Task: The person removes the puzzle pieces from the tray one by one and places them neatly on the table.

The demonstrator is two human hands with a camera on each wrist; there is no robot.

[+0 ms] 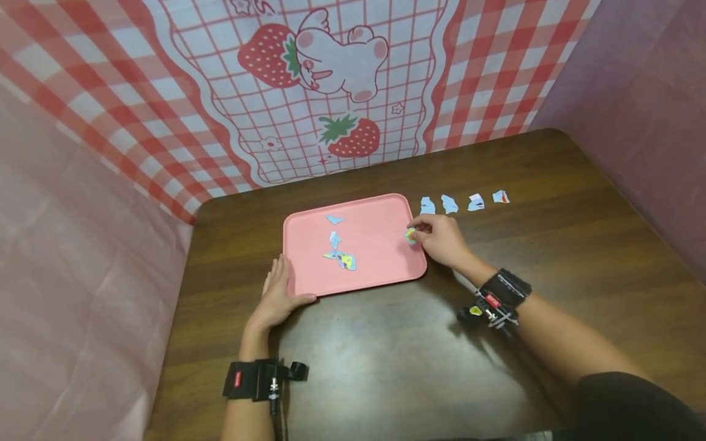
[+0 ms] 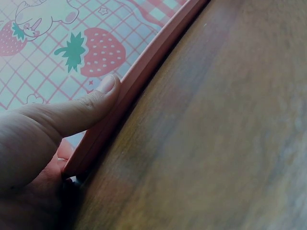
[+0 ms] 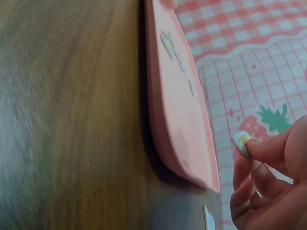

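Between thumb and fingertips my right hand (image 1: pixel 443 240) pinches a small puzzle piece (image 1: pixel 410 235), light blue and yellow, over the right rim of a pink tray (image 1: pixel 380 245). In the right wrist view the piece (image 3: pixel 242 143) is tilted at the fingertips. My left hand (image 1: pixel 276 299) rests against the tray's near left corner, fingers along the left side. Its thumb (image 2: pixel 93 103) lies against the front rim in the left wrist view. Inside the tray lie a joined blue and yellow cluster (image 1: pixel 346 261), a pale blue piece (image 1: pixel 334 239) and another blue piece (image 1: pixel 334 219).
Several loose puzzle pieces lie in a row on the wooden table (image 1: pixel 358 361) beyond my right hand, among them a blue piece (image 1: pixel 449 204) and one with red (image 1: pixel 501 196). A strawberry-printed cloth (image 1: pixel 408 73) hangs behind the table's far edge.
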